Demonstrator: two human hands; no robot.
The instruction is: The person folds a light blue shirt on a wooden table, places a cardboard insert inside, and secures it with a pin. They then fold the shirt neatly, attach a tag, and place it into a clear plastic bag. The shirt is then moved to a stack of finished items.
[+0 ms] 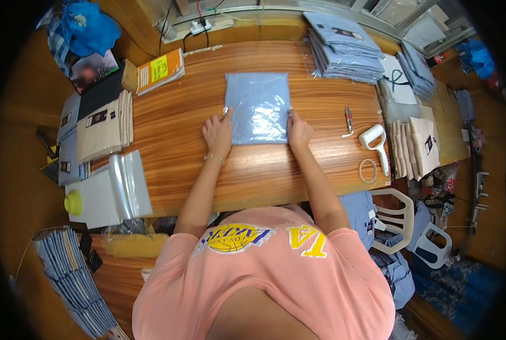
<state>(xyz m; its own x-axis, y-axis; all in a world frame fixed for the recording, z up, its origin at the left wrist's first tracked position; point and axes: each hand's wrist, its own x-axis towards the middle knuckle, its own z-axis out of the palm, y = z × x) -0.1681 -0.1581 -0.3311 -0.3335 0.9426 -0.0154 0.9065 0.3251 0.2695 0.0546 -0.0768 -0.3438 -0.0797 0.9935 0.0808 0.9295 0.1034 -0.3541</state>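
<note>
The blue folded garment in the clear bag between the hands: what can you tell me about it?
The bagged garment is a pale blue cloth folded into a neat rectangle and sealed in a glossy clear plastic sleeve that catches the light. It lies flat near the middle of the wooden table. The left hand presses at its lower left edge, the right hand at its lower right edge.

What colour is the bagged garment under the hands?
Light blue, in clear plastic: bagged garment, head view.
</note>
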